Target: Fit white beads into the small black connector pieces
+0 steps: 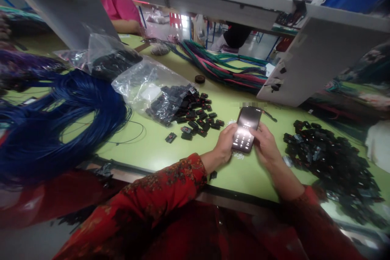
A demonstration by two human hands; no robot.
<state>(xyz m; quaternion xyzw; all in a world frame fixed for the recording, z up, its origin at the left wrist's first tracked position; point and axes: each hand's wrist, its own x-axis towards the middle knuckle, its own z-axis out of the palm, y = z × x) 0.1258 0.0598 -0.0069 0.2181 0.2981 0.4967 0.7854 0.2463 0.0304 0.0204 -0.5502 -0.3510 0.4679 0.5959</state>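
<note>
Both hands grasping phone, centre frame.
Left hand [225,143] and right hand [265,144] clasp lit phone [246,128] above green table [146,146]; black connectors [195,113] just left, blue wire [61,126] far left.

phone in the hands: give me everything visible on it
The phone is a dark, glossy slab with rounded corners, its screen lit and showing what looks like a keypad of pale dots. It is held just above the green table, tilted, top end pointing away from the person. The left hand grips its left edge and the right hand its right edge. Screen details are too small to read.
</note>
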